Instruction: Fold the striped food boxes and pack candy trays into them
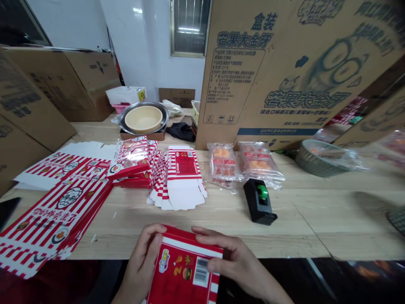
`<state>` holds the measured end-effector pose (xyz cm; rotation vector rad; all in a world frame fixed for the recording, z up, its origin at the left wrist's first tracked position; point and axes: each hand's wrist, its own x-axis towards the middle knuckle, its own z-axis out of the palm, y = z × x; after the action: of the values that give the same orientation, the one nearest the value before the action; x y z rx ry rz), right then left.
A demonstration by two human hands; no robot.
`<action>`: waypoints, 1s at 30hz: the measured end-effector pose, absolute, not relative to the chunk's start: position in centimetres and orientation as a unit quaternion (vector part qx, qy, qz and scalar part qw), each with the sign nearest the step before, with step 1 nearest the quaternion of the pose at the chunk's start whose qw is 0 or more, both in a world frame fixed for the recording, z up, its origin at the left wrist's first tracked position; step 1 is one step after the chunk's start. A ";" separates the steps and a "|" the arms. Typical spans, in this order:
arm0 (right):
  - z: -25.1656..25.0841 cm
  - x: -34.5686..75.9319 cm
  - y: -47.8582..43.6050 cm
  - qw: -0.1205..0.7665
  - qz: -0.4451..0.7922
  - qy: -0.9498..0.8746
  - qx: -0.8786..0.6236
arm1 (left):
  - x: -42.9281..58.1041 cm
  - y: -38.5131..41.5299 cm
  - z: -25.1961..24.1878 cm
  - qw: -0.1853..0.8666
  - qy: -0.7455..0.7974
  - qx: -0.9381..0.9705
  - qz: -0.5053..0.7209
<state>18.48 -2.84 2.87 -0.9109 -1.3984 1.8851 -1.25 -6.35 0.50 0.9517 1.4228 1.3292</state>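
A red printed carton box (186, 274) with white stripes and a barcode is held at the table's front edge, its upper end tilted toward the table. My left hand (144, 261) grips its left side, thumb near the top corner. Across the right side and top edge lies my right hand (230, 261), fingers behind and thumb near the barcode. The box's lower end runs out of the picture. Beyond it sits a fanned stack of flat striped cartons (183, 169). Left of that, finished-looking boxes with clear windows (129, 156) are piled up.
Large flat striped sheets (63, 207) cover the left side. A black tape dispenser (259, 202) with green tape stands right of centre, before clear packs of small items (224, 162). Behind are a cream bowl (144, 118), a green basket (319, 162) and a tall cardboard carton (234, 84).
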 end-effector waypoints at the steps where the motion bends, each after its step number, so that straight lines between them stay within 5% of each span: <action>1: 2.6 18.6 -3.1 0.304 0.693 -0.553 -0.350 | -1.3 -6.4 0.4 0.466 0.588 0.383 0.539; 6: 0.5 23.0 -1.3 0.440 0.434 -0.607 -0.500 | -3.3 -5.3 0.6 0.424 0.629 0.395 0.517; 9: -1.5 28.7 1.4 0.526 0.221 -0.428 -0.701 | -5.4 -3.9 1.8 0.393 0.642 0.397 0.526; 16: -5.1 34.3 3.1 0.509 0.383 -0.348 -0.688 | -7.3 -1.9 3.6 0.317 0.629 0.566 0.428; 22: -9.0 32.8 1.6 0.608 0.381 -0.286 -0.635 | -7.2 -0.8 2.4 0.403 0.608 0.601 0.326; 30: -10.4 31.2 0.2 0.602 0.355 -0.279 -0.659 | -5.8 -0.4 2.2 0.507 0.505 0.631 0.300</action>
<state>31.18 0.17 -10.42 -1.5254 -0.6454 0.8227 -5.78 -0.39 2.20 1.5210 1.2171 0.7228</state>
